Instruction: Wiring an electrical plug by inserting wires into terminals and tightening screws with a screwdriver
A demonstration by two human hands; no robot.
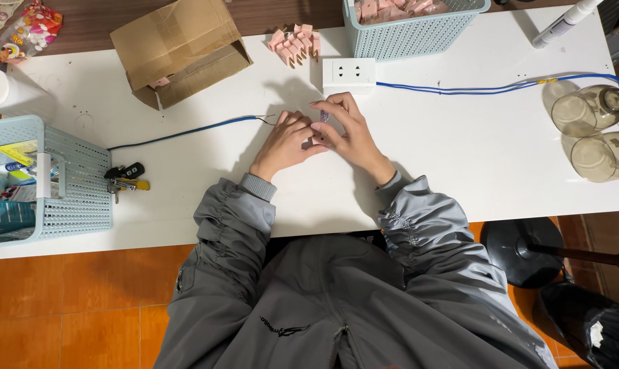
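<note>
Grey jacket sleeves (235,225) nearest the camera, both forearms reaching far over the white desk (459,157). Left hand (287,141) and right hand (347,133) meet mid-desk, fingers curled narrow and pinched together on a small pinkish part (321,121); it is mostly hidden, so its shape is unclear. Thin blue cable (186,131) runs in from the left with its bare end at the left fingertips, likely held steady for fine work close to the body. White double wall socket (348,74) sits just beyond the hands, with blue cables (459,88) running right. Pile of pink clips (296,42) and light blue plastic basket (418,34) far, within reach. Open brown cardboard box (179,51) far left.
</note>
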